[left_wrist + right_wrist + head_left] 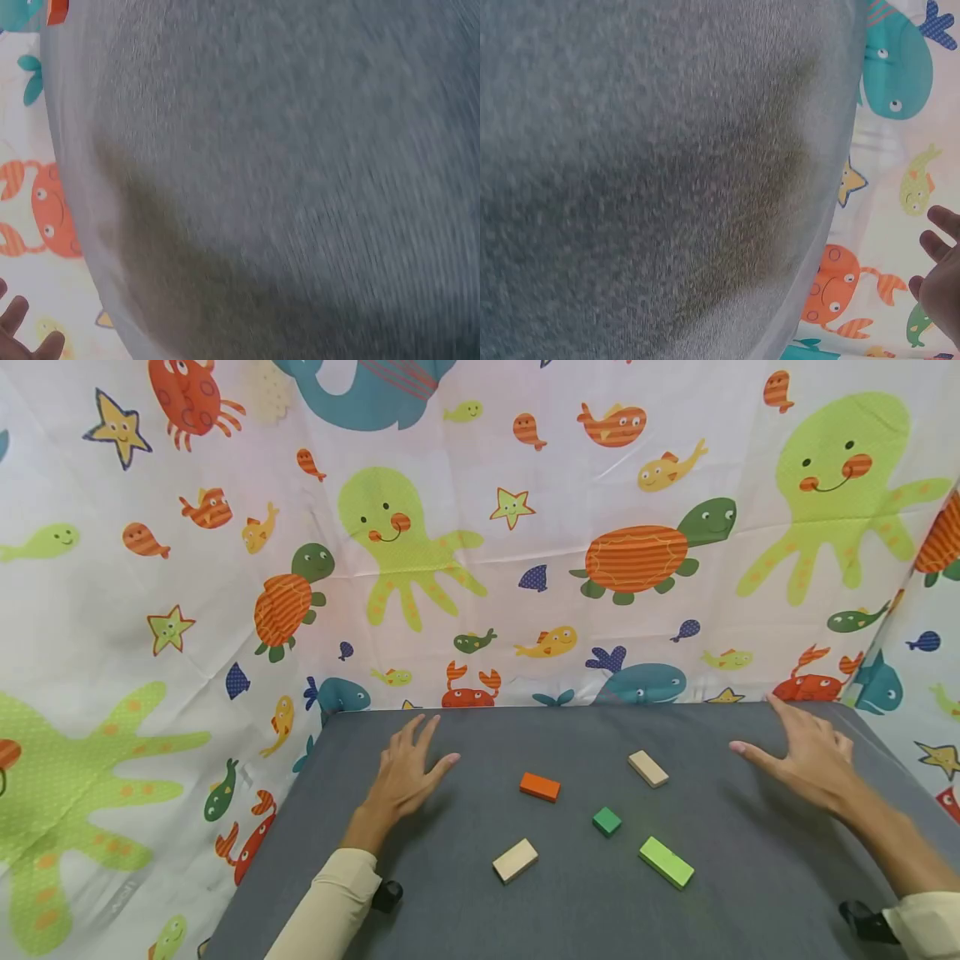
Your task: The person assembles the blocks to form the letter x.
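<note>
Over the left part of the grey table, my left hand (406,774) holds nothing, its fingers spread and thumb pointing right. My right hand (810,752) hovers at the far right, fingers extended and empty. Between them lie an orange block (540,787), a pale wooden block (648,769), a small green cube (607,822), a lime-green block (667,862) and another pale wooden block (515,861). The orange block is the nearest one to the left hand. In the left wrist view only fingertips (13,315) show at the lower left; the right wrist view catches fingers (935,244) at its right edge.
The grey cloth-covered table (570,918) ends at a back edge against a white curtain (465,593) printed with sea animals. The curtain also runs along the left and right sides. A dark wrist strap (387,897) sits at the left cuff, another (866,922) at the right.
</note>
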A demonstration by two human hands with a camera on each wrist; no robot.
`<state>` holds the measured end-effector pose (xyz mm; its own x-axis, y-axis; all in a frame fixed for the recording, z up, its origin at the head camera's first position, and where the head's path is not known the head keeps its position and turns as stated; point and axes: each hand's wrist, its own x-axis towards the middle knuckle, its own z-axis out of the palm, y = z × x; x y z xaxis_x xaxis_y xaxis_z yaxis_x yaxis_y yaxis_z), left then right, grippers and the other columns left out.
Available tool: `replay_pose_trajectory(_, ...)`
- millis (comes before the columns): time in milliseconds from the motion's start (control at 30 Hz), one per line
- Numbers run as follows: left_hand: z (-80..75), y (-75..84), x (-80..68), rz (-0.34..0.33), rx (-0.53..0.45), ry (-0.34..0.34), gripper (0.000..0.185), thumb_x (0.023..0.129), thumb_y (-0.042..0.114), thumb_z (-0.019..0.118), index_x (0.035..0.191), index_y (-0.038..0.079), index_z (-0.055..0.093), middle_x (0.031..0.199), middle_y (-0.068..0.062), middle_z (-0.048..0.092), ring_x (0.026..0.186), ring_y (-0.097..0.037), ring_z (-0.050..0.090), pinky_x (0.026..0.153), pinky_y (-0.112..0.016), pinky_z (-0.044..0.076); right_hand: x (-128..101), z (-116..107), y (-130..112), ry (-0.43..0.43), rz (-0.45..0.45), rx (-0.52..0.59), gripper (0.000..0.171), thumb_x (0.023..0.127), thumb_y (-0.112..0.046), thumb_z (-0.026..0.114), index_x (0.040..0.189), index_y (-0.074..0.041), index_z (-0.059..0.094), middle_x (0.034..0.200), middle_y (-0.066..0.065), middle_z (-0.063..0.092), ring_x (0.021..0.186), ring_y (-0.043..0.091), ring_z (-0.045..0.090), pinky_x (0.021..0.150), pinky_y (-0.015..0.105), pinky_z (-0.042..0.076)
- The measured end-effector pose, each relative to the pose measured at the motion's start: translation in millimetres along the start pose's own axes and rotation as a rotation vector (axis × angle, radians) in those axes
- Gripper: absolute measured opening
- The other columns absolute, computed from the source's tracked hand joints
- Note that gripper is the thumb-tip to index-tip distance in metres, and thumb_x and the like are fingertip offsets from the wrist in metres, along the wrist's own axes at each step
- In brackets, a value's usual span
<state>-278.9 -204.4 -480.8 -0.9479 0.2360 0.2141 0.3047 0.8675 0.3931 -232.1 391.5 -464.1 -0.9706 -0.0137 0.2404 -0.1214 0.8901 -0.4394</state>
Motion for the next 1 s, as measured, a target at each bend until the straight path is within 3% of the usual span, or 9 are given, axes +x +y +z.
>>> replay_pose_trajectory(667, 9.6, 35.5, 3.5, 0.052, -0.275, 0.055, 0.089, 0.095, 0.063, 0.07, 0.167, 0.024, 0.035, 0.167, -0.01, 0.036, 0.152, -0.037, 0.039, 0.118, -0.068, 0.034, -24.1, -2.5, -40.9, 0.034, 0.034, 0.058, 0.105, 0.094, -0.054, 0.07, 0.167, 0.001, 0.018, 0.151, 0.043, 0.036, 0.131, 0.066, 0.027, 0.097, 0.083, 0.017)
replay_pose_trajectory(1000, 9.0, 57.3, -2.4, 0.089, -0.4, 0.067, 0.089, 0.093, 0.052, 0.079, 0.165, 0.022, 0.039, 0.165, -0.01, 0.039, 0.147, -0.034, 0.046, 0.111, -0.054, 0.049, -35.2, -2.2, -58.1, 0.003, 0.047, 0.054, 0.111, 0.093, -0.056, 0.072, 0.167, 0.002, 0.014, 0.152, 0.043, 0.035, 0.13, 0.066, 0.027, 0.097, 0.083, 0.018)
